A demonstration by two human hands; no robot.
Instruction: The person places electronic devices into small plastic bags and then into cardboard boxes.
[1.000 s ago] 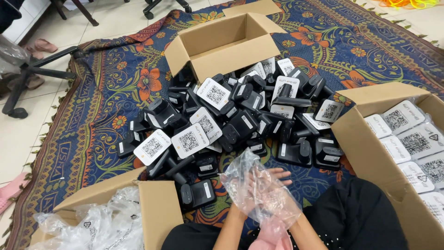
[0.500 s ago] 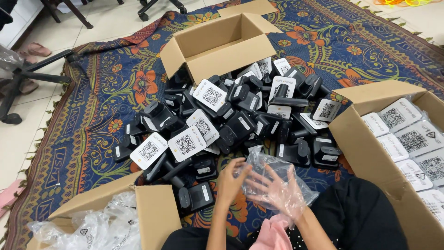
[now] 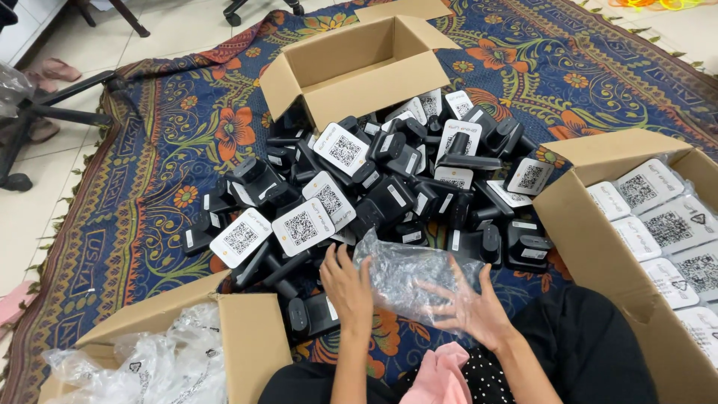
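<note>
Just short of the pile of black devices (image 3: 389, 187), the clear plastic bag (image 3: 407, 273) lies crosswise between both hands, left hand (image 3: 348, 288) pinching its end, right hand (image 3: 475, 307) spread wide beneath

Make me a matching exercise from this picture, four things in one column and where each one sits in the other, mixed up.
Things:
1. clear plastic bag
2. open empty box
3. box of white cards
4. box of crumpled plastic bags

Places:
A. bottom left corner
B. right edge
C. between the left hand and right hand
D. behind the black pile

Pairs: 1-C, 2-D, 3-B, 4-A
</note>
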